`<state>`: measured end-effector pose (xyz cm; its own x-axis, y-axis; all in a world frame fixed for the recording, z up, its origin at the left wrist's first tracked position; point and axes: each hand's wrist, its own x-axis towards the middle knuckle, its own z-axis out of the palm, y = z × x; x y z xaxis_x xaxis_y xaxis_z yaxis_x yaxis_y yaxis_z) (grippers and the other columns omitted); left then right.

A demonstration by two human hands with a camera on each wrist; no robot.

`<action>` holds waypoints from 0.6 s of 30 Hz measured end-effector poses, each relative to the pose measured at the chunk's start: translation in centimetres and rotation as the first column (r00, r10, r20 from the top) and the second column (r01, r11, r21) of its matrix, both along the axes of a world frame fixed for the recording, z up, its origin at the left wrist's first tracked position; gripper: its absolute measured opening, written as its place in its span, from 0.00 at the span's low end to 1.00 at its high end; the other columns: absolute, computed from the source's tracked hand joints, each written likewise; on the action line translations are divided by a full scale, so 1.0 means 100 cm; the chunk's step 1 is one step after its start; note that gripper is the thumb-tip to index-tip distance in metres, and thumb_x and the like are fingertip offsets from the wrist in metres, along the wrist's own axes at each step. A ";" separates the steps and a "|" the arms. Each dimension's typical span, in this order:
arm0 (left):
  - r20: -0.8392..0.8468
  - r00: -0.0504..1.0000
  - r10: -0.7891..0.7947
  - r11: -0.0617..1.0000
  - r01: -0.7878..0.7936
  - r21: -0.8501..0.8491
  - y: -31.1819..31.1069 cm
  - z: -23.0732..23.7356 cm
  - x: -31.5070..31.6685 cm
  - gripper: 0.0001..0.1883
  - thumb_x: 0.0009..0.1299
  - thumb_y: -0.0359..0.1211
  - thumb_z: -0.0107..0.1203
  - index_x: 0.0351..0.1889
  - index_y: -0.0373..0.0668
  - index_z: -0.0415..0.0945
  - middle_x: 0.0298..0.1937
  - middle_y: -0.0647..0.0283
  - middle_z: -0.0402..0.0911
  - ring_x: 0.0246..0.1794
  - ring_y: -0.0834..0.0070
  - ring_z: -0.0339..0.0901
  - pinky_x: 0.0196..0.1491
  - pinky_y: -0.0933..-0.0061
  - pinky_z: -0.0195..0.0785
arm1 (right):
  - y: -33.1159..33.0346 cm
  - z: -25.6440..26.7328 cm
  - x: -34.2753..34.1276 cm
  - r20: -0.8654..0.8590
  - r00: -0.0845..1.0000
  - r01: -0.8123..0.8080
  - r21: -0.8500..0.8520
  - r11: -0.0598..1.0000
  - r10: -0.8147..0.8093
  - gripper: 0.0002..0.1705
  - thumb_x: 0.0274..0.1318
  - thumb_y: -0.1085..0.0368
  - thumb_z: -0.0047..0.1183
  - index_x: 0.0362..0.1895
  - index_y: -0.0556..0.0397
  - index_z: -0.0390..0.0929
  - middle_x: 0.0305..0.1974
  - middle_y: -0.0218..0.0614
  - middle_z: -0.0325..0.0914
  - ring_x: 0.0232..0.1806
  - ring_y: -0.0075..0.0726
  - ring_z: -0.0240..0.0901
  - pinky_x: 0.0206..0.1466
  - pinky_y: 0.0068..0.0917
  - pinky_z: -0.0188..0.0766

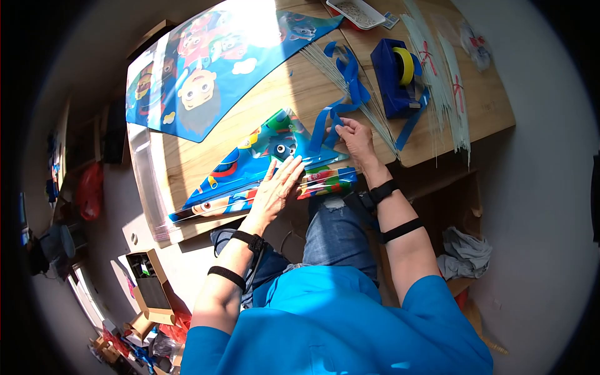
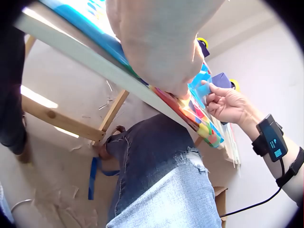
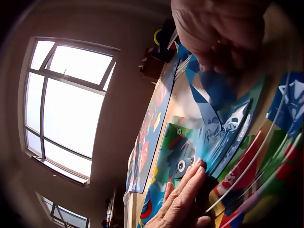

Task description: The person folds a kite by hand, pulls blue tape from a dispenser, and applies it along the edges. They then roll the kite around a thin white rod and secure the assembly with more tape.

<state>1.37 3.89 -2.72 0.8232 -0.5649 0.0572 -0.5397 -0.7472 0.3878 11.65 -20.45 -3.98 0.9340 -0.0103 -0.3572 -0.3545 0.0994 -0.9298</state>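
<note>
A folded, glossy sheet with cartoon prints (image 1: pixel 249 164) lies along the near edge of the wooden table (image 1: pixel 262 103). My left hand (image 1: pixel 275 190) rests on it with fingers extended, pressing the layers near the edge. To its right, my right hand (image 1: pixel 357 142) pinches a blue ribbon (image 1: pixel 320 128) between thumb and fingers, over the sheet's right end. The pinch on the ribbon (image 2: pixel 203 90) shows in the left wrist view too. In the right wrist view, the ribbon hangs from the right hand (image 3: pixel 221 35) down onto the sheet (image 3: pixel 183 149).
A larger blue cartoon sheet (image 1: pixel 228 94) is spread at the far left. Thin sticks (image 1: pixel 372 119), a blue tape dispenser (image 1: pixel 382 78) with yellow tape (image 1: pixel 405 66), and tied white bundles (image 1: pixel 455 87) lie to the right. A white tray (image 1: pixel 365 19) stands at the back.
</note>
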 end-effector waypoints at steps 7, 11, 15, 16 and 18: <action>0.016 1.000 0.021 1.000 -0.021 -0.014 0.003 -0.007 0.004 0.29 0.71 0.32 0.49 0.72 0.48 0.60 0.76 0.63 0.59 0.77 0.68 0.54 0.78 0.53 0.40 | 0.009 0.006 0.008 -0.073 0.997 -0.010 -0.064 0.998 0.005 0.19 0.64 0.56 0.57 0.46 0.61 0.80 0.34 0.32 0.85 0.31 0.16 0.74 0.32 0.17 0.69; 0.035 0.998 0.049 0.999 -0.049 -0.008 0.002 -0.012 0.001 0.31 0.69 0.28 0.45 0.73 0.49 0.58 0.76 0.65 0.57 0.77 0.70 0.53 0.78 0.54 0.40 | 0.021 0.008 0.008 -0.127 0.992 -0.049 -0.336 0.941 0.006 0.23 0.52 0.48 0.66 0.37 0.58 0.84 0.31 0.33 0.84 0.28 0.21 0.76 0.32 0.22 0.71; 0.034 0.997 0.064 0.997 -0.063 -0.036 0.002 -0.015 0.000 0.32 0.68 0.27 0.45 0.73 0.50 0.58 0.77 0.66 0.57 0.77 0.71 0.52 0.78 0.55 0.40 | 0.031 0.002 0.014 0.002 0.985 -0.140 -0.586 0.798 0.174 0.24 0.39 0.45 0.70 0.27 0.55 0.84 0.24 0.40 0.82 0.26 0.38 0.78 0.33 0.34 0.73; 0.032 0.998 0.058 0.998 -0.058 -0.016 0.001 -0.016 0.000 0.32 0.68 0.27 0.45 0.73 0.50 0.58 0.77 0.66 0.57 0.77 0.71 0.52 0.78 0.55 0.39 | 0.034 0.009 0.017 -0.067 0.973 -0.215 -0.617 0.757 0.222 0.21 0.40 0.48 0.69 0.26 0.53 0.84 0.25 0.39 0.82 0.27 0.38 0.79 0.35 0.33 0.73; 0.031 0.998 0.058 0.998 -0.059 0.005 0.002 -0.016 0.001 0.32 0.68 0.27 0.45 0.73 0.50 0.58 0.77 0.66 0.57 0.77 0.71 0.52 0.79 0.55 0.39 | 0.037 0.006 0.020 0.022 0.964 -0.201 -0.598 0.776 0.266 0.21 0.40 0.49 0.69 0.28 0.54 0.84 0.26 0.40 0.83 0.29 0.38 0.80 0.36 0.33 0.74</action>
